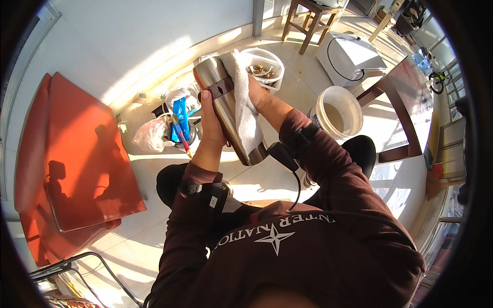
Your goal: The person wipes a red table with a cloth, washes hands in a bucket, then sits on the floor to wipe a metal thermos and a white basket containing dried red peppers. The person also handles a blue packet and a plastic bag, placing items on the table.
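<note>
A stainless-steel vacuum flask (225,106) with a dark band near its lid hangs tilted above the floor in front of me. My left hand (212,125) grips its body from the left side, thumb up by the band and fingers hidden behind. Along the flask's right side lies a folded white cloth (243,94). My right hand (256,91) presses this cloth against the flask, and most of its fingers are covered by cloth and steel.
Left of my knees stands a red padded chair (88,150). A blue packet (180,119), a paintbrush (181,134) and a plastic bag (152,134) sit near it. Ahead is a white handled basket (281,67); to the right, a bucket (339,111) and wooden chair (402,115).
</note>
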Motion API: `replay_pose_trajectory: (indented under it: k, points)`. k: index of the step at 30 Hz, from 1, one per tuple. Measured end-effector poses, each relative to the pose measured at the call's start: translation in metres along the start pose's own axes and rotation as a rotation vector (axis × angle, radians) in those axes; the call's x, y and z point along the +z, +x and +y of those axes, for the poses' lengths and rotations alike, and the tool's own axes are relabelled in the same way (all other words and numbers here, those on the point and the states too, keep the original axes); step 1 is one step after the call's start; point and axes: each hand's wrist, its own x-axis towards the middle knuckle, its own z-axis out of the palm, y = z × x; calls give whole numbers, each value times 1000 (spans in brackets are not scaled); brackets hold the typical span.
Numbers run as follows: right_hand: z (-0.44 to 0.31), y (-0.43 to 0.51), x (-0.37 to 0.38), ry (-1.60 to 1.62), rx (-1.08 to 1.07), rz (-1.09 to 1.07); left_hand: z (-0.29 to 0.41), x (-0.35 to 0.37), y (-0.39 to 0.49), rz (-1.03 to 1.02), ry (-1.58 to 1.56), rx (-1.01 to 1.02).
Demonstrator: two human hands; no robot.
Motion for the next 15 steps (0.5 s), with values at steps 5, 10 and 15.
replay_pose_trajectory:
  k: [5,10,15]
  points:
    - [53,-74,9,-4,-30,-113,15,-17,9,207,-69,40]
    - [59,-106,-3,597,421,-55,10,-20,15,123,-202,191]
    - [66,-138,0,486,267,-101,13,-39,29,-12,-346,318]
